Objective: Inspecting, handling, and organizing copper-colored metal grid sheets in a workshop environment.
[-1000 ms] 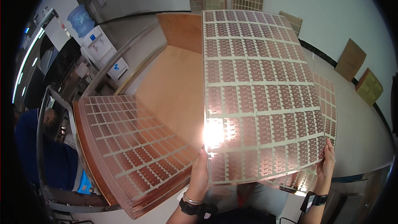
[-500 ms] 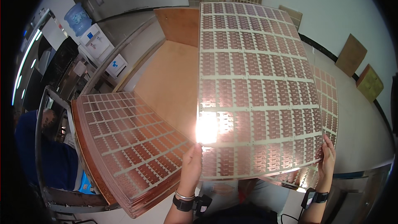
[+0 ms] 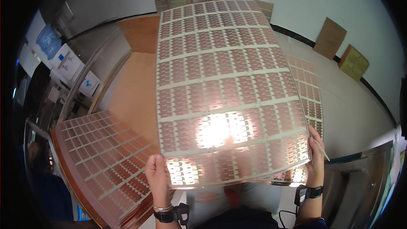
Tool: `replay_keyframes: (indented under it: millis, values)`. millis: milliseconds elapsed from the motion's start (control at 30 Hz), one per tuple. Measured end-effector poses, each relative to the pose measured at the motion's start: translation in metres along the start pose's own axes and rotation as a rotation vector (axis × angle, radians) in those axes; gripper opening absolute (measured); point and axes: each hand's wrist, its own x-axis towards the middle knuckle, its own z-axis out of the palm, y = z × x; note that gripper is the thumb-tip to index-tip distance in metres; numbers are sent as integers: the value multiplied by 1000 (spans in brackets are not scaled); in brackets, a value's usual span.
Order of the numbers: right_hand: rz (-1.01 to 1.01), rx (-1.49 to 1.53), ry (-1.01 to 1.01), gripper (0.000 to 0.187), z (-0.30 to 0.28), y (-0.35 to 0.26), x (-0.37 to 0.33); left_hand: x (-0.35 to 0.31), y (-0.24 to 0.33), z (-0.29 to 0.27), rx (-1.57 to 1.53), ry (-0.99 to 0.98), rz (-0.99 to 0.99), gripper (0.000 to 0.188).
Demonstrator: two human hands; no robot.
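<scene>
A large copper-coloured circuit board panel [image 3: 224, 70], patterned in pale-lined rows, is held up tilted in front of me. My left hand [image 3: 157, 178] is closed on its lower left edge, and my right hand [image 3: 314, 154] grips the lower right edge. A thin pale stick [image 3: 321, 149] juts out from the right hand's fingers. Bright light glares off the panel's lower half. To the left lies a stack of similar panels [image 3: 106, 157], partly covered by my left hand and the held panel. Another such panel [image 3: 311, 87] shows behind the held one on the right.
A cart with an orange-brown wooden base [image 3: 131, 89] and metal rails [image 3: 91, 65] stands at the left. Beyond it is a water dispenser [image 3: 68, 61]. Boards [image 3: 330, 38] lean on the far wall. A dark cabinet [image 3: 373, 178] is at the lower right.
My view has turned right, so the surroundings shift left. The held panel has tilted slightly, and the glare has moved across its lower part. Both hands keep their grip on it.
</scene>
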Motion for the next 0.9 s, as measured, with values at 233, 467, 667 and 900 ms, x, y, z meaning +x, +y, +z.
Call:
replay_keyframes:
  millis: [233,467,667,900]
  values:
    - [13,92,39,48,16,-4,-8,14,-18,-13,43,-15,60,30]
    - [-59,167,50,40,24,-3,-14,18,-24,-11,98,34,166,32]
    - [-44,82,66,40,25,-10,-19,22,-25,-12,136,25,205,33]
    - [-40,14,55,38,30,-19,-21,26,-29,-16,136,15,189,30]
